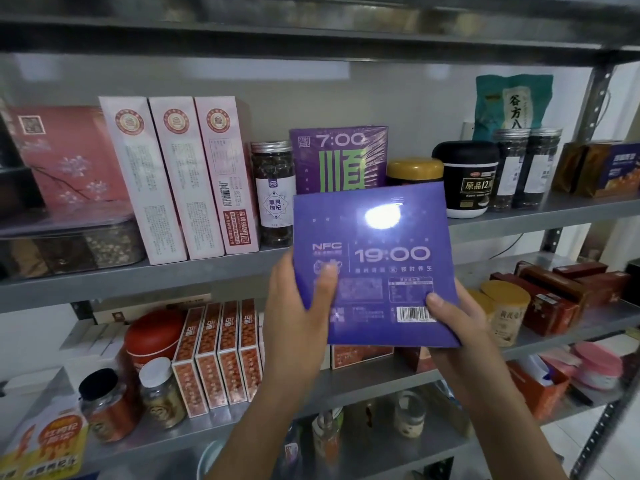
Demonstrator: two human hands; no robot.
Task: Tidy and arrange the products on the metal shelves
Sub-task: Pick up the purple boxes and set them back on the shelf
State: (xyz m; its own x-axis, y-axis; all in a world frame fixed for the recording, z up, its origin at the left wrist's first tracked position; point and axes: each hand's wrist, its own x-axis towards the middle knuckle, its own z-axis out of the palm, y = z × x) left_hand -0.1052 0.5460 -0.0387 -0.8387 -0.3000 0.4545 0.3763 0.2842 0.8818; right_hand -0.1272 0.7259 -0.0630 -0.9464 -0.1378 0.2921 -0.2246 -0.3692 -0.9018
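Upper shelf [540, 213]: bare front strip is left before tub [465, 178] and dark jars [526, 168]. Middle is blocked by standing purple box [339, 161], flanked by tea jar [273, 192] and gold-lidded jar [414, 171].

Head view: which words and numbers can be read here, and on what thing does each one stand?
"NFC", "19:00", "按时养生": held box
"7:00", "顺": shelf box
"黑果枸杞": jar
"原品12": black tub, rest hidden
"谷方八": green bag, cut off below
Pink boxes: print too small to read
Barcode digits on the held box: blurred
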